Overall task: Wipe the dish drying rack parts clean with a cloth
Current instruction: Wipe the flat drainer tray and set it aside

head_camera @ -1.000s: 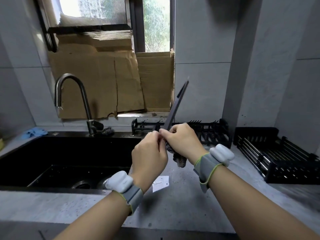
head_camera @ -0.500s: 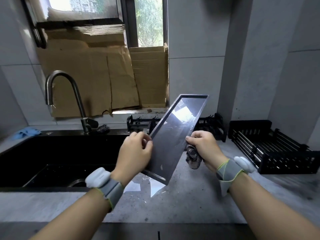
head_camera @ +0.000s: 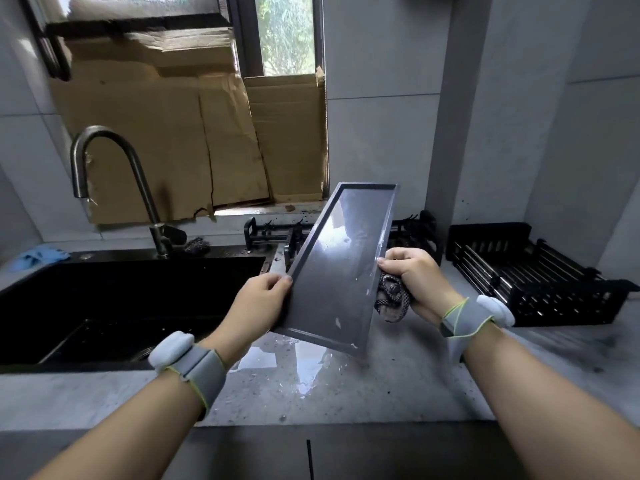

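Head view.

Tray (head_camera: 341,268): grey, shallow, rimmed, wet and glinting; tilting steeply with its far end up toward the window, being held in the air above the counter (head_camera: 346,386), just right of the sink (head_camera: 131,299).

Left hand (head_camera: 258,306): gripping the tray's left long edge, fingers curling over the rim.

Right hand (head_camera: 414,282): pinching the tray's right long edge with the thumb on top, while also clutching a bunched, patterned cloth (head_camera: 391,299) that is hanging just beside that edge.

Rack frame (head_camera: 412,233): black, sitting on the counter behind the tray, against the wall, partly hidden.

Basket (head_camera: 533,278): black with metal bars, lying on the counter to the right, well apart from the tray.

Counter: grey speckled stone, showing puddles of water under the tray.

Tap (head_camera: 138,181): curved, standing behind the sink.

Cardboard (head_camera: 194,133): covering the lower window.

Blue glove (head_camera: 38,256): lying at the far left.
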A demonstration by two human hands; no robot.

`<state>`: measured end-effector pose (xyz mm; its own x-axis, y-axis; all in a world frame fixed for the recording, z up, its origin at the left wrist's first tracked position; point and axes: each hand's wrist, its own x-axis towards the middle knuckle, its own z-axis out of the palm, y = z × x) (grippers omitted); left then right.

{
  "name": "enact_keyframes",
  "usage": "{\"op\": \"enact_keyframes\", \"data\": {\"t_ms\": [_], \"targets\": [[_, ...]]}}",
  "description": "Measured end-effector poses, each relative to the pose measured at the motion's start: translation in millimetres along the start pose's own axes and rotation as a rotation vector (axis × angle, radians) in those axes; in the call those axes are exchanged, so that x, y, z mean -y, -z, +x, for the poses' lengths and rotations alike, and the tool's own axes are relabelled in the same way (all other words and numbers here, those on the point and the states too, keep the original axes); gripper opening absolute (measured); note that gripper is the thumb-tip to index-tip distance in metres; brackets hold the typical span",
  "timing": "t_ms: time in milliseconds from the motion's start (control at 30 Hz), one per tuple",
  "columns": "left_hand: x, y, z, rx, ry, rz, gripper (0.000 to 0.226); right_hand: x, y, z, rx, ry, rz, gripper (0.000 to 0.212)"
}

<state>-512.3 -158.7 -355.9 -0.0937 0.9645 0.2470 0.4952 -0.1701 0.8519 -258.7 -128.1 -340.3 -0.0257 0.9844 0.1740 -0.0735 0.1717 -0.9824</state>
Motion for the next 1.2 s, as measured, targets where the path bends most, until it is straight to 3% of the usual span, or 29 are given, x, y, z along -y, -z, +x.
{"op": "enact_keyframes", "data": {"t_ms": [200, 333, 467, 567, 667, 800, 867, 967, 1100, 1200], "targets": [[5, -1, 5, -0.045, 0.056, -0.079, 0.040, 6, 2, -2, -0.017, -0.044, 0.023, 0.005], [12, 3, 9, -0.085, -0.004, -0.027, 0.037, 20, 14, 3, -0.243, 0.154, -0.032, 0.032], [9, 1, 7, -0.075, -0.011, -0.048, 0.037, 29, 13, 18, -0.293, 0.312, -0.388, 0.041], [4, -1, 3, -0.067, -0.006, -0.149, 0.038, 29, 8, 25, -0.223, 0.324, -0.689, 0.040], [-1, 0, 3, -0.070, 0.007, -0.232, 0.043, 27, 0, 16, -0.101, 0.311, -0.823, 0.042], [1, -2, 2, -0.072, -0.019, -0.166, 0.049, 18, -11, -3, 0.193, 0.289, -0.934, 0.046], [6, -3, 2, -0.063, -0.029, -0.134, 0.049, 21, -10, 0, 0.179, 0.326, -0.920, 0.044], [9, -2, 2, -0.046, -0.027, -0.145, 0.049, 31, -2, 20, -0.011, 0.412, -1.027, 0.035], [6, 0, 0, -0.050, -0.048, -0.162, 0.036, 34, -4, 33, 0.178, 0.391, -1.426, 0.029], [8, 1, 1, -0.064, -0.049, -0.177, 0.035, 38, -13, 25, 0.261, 0.411, -1.520, 0.031]]}}
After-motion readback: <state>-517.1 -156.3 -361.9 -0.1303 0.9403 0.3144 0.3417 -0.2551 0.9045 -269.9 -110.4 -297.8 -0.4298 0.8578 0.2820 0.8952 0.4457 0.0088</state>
